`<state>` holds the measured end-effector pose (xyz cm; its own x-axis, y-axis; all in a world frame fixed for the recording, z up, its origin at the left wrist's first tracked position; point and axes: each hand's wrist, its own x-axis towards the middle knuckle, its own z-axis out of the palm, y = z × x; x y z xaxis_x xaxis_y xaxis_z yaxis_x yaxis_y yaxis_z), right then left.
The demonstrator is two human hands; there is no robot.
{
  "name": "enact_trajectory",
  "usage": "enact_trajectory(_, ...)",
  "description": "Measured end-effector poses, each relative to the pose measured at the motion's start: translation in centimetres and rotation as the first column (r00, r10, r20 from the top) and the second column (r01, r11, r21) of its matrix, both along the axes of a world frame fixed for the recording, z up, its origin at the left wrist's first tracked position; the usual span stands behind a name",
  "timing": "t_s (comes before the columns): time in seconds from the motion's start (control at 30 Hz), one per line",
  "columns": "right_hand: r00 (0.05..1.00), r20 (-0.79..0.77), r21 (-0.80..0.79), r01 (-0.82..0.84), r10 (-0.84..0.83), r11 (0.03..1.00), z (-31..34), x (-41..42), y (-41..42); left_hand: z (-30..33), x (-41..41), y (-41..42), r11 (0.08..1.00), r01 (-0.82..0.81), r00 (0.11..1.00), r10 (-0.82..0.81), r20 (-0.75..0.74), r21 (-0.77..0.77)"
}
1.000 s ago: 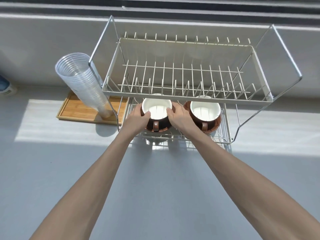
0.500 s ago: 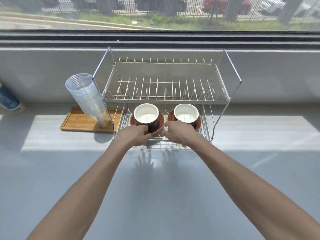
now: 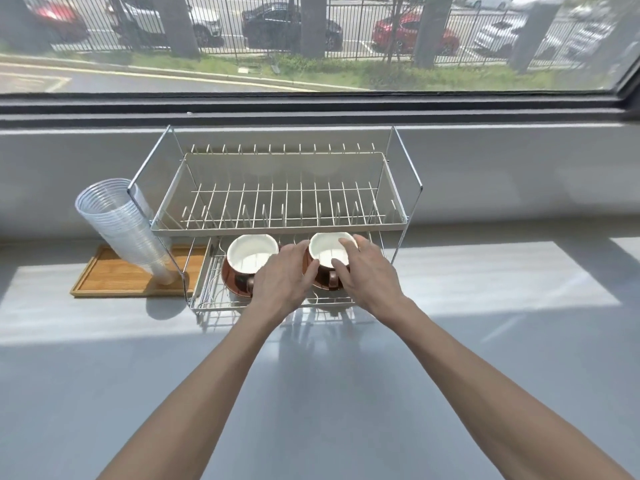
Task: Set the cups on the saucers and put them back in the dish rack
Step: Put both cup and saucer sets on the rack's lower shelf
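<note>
Two brown cups with white insides stand on brown saucers in the lower tier of a wire dish rack (image 3: 280,228). The left cup (image 3: 251,256) sits free on its saucer (image 3: 232,278). Around the right cup (image 3: 327,251) both hands close: my left hand (image 3: 287,277) presses its left side with the thumb at the rim. My right hand (image 3: 363,271) wraps the right side, fingers over the rim and thumb near the handle. The right saucer (image 3: 323,285) is mostly hidden under my hands.
A leaning stack of clear plastic cups (image 3: 119,225) stands on a wooden tray (image 3: 114,277) left of the rack. The rack's upper tier holds nothing. A grey counter (image 3: 311,375) runs below a window ledge (image 3: 485,157).
Both hands left the left cup and saucer, drew back, then shifted right onto the right cup. The camera has tilted up and back, so the window shows.
</note>
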<state>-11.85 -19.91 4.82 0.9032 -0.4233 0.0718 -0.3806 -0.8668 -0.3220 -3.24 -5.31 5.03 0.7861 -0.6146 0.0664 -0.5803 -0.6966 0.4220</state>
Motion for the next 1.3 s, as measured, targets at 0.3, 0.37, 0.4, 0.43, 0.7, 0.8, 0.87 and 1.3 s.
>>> enact_trajectory(0.3, 0.982, 0.032, 0.279, 0.171, -0.187, 0.945, -2.6, 2.9, -3.2, -3.5, 1.0, -4.8, 0.947, -0.28, 0.916, 0.214, -0.34, -0.159)
enact_trajectory(0.37, 0.973, -0.023, 0.39, 0.22, -0.229, 0.894, -3.2, 3.5, -3.6, -4.1, 1.3, -5.4, 0.931, -0.333, 0.889, 0.258, -0.379, -0.147)
enact_trajectory(0.4, 0.97, -0.063, 0.436, 0.239, -0.235, 0.868, -3.5, 3.7, -3.9, -4.4, 1.4, -5.6, 0.928, -0.349, 0.876, 0.273, -0.397, -0.131)
enact_trajectory(0.43, 0.966, -0.087, 0.481, 0.255, -0.243, 0.839, -3.7, 4.0, -4.0, -4.6, 1.6, -5.7, 0.925, -0.363, 0.86, 0.287, -0.422, -0.11)
enact_trajectory(0.7, 0.935, -0.057, 0.679, 0.294, -0.35, 0.673, -5.2, 4.7, -4.0, -5.6, 2.2, -5.5, 0.879, -0.445, 0.681, 0.207, -0.702, -0.172)
enact_trajectory(0.8, 0.931, -0.057, 0.693, 0.296, -0.36, 0.657, -5.3, 4.6, -4.1, -5.5, 2.1, -5.3, 0.866, -0.466, 0.65, 0.196, -0.734, -0.181)
enact_trajectory(0.87, 0.929, -0.065, 0.705, 0.301, -0.365, 0.642, -5.4, 4.5, -4.0, -5.4, 2.0, -5.1, 0.867, -0.464, 0.648, 0.193, -0.737, -0.181)
enact_trajectory(1.3, 0.98, -0.027, 0.231, 0.197, -0.196, 0.953, -2.2, 3.5, -1.9, -1.2, 4.0, -0.8, 0.975, 0.061, 0.797, 0.081, -0.599, 0.213)
